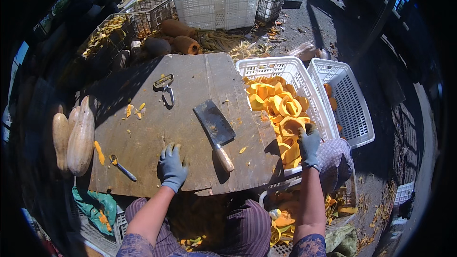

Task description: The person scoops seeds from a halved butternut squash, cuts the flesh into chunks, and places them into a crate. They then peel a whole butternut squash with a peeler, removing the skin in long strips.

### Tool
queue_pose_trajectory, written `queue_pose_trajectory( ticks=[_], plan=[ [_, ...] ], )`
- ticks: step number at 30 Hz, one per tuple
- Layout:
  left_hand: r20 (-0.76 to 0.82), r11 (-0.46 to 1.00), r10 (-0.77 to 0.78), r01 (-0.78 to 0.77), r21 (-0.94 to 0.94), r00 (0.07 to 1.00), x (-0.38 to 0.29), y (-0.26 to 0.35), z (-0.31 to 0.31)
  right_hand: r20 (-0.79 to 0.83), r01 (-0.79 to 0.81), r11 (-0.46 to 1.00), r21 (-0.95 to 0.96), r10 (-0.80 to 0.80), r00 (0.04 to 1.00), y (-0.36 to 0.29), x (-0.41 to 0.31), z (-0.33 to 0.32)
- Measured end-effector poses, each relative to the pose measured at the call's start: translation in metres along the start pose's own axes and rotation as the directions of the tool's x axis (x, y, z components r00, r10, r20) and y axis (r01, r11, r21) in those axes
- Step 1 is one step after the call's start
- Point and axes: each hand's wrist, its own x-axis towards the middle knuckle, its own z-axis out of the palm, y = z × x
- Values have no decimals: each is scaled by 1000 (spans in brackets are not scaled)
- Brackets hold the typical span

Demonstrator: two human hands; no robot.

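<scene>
My left hand (173, 166), in a grey-blue work glove, rests on the near edge of a worn wooden board (150, 128), holding nothing. To its right lies a cleaver (216, 125) with a dark blade and wooden handle. A spoon (123, 168) sits to its left, and a Y-shaped peeler (165, 87) lies farther back. My right hand (310, 146), gloved alike, reaches into a white plastic crate (303, 78) of cut orange pumpkin pieces (273, 96). Its fingers grip the rim of a hollow pumpkin piece (290, 127); part of the grip is hidden.
Unpeeled long pumpkins (83, 137) stand at the board's left. Another white crate (344, 92) adjoins the first at right. Below my right arm, a crate (282, 235) contains peelings. Stacked crates (217, 3), whole pumpkins (185, 44) and scraps lie beyond the board. A dim person (84, 5) is at far left.
</scene>
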Motion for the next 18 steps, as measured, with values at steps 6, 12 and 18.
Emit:
queue_pose_trajectory(
  ticks=[6, 12, 18],
  plan=[
    [-62, 970, 25, -39, -240, 998, 0, 1, -2, 251, -214, 839, 500, 96, 963, -103, -69, 29],
    [241, 250, -64, 250, -936, 968, -35, 70, -50, 221, -76, 808, 584, -68, 973, -157, -145, 54],
    [375, -400, 9, 347, -848, 927, -65, 97, -105, 134, 95, 808, 582, -211, 968, -180, -211, 69]
  ],
)
